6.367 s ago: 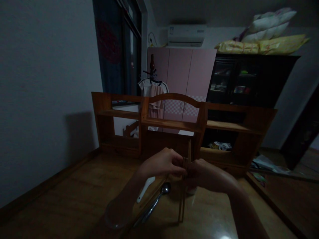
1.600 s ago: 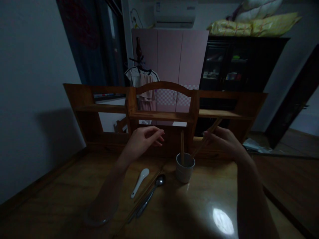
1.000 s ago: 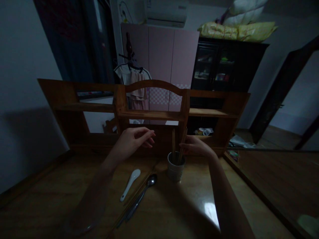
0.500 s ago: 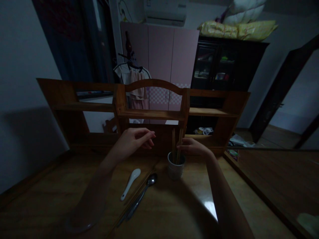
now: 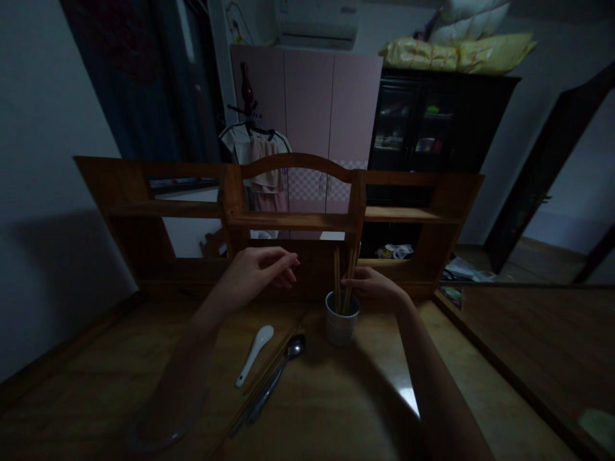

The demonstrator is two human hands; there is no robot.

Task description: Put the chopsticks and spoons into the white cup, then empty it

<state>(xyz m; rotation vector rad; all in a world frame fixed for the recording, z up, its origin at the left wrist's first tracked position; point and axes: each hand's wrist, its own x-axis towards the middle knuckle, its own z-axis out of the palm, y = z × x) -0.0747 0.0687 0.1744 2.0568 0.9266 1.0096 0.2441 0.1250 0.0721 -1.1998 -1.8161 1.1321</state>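
A wooden bench [image 5: 307,416] is spread beneath the left grip [image 5: 257,269] and the right grip [image 5: 378,282], and a wooden shelf [image 5: 295,222] is set beyond both. The left grip is held raised, loosely curled and released. Just below the right grip, a pale cup [image 5: 341,329] is stood upright. Below the left grip, a metal spoon [image 5: 293,348] and a white spoon [image 5: 255,349] are laid. Of the upright chopsticks [image 5: 337,272] in the cup, those nearest the right grip are grasped by it.
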